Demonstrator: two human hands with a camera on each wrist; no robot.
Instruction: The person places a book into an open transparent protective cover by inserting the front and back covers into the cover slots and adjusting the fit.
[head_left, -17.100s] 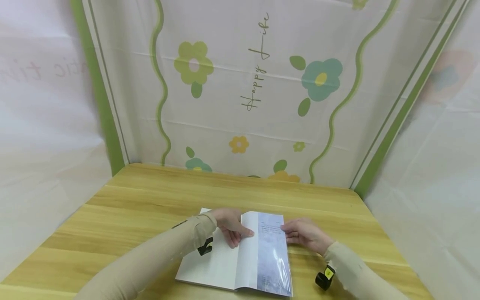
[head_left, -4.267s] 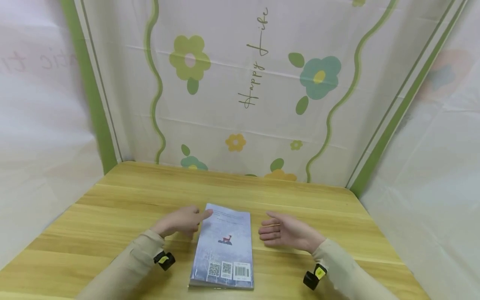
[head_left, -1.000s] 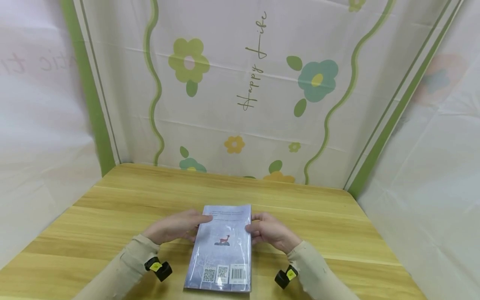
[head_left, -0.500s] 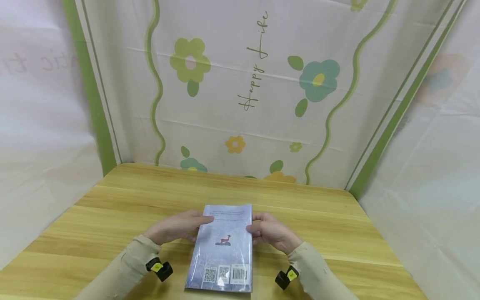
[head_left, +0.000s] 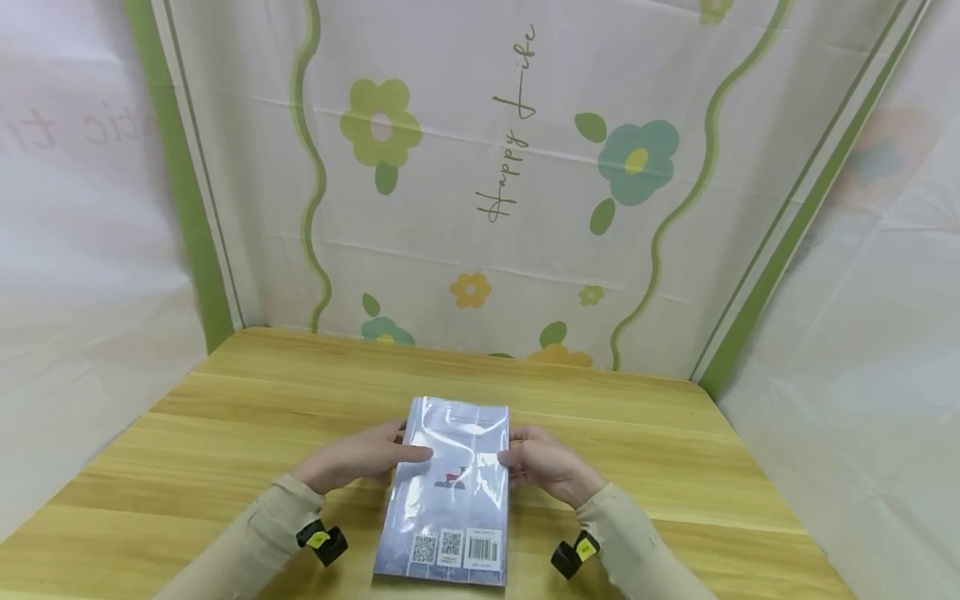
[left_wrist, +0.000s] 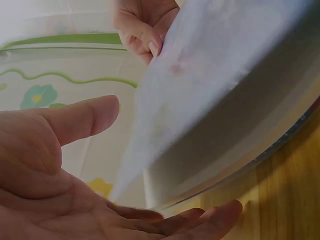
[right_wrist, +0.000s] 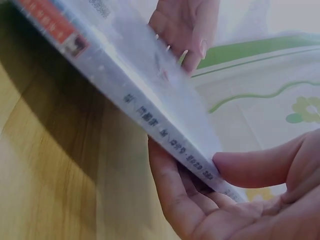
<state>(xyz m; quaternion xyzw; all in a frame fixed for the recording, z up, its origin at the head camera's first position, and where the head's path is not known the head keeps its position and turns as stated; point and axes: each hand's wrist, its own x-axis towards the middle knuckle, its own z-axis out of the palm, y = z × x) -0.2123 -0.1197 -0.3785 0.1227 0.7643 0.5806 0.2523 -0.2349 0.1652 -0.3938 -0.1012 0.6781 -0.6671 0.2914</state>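
Observation:
A closed paperback book (head_left: pixel 457 517) in a glossy clear cover lies back cover up, showing a small red deer, two QR codes and a barcode. Its far end looks tilted up off the table. My right hand (head_left: pixel 551 467) grips the spine side, thumb on the cover and fingers curled beneath, as the right wrist view shows. At the page-edge side is my left hand (head_left: pixel 360 458). In the left wrist view its thumb (left_wrist: pixel 90 117) stands apart from the book, and its fairly straight fingers reach along the lower edge; whether they touch is unclear.
The book is over a wooden table (head_left: pixel 300 392). A white curtain (head_left: pixel 465 167) with flowers and green stripes hangs behind, and pale sheets enclose both sides. Each sleeved wrist wears a black camera (head_left: pixel 324 543).
Seventeen seconds ago the book was open; by four seconds ago it was closed, with my right hand apart. Since half a second ago its far end has risen and the glare has shifted.

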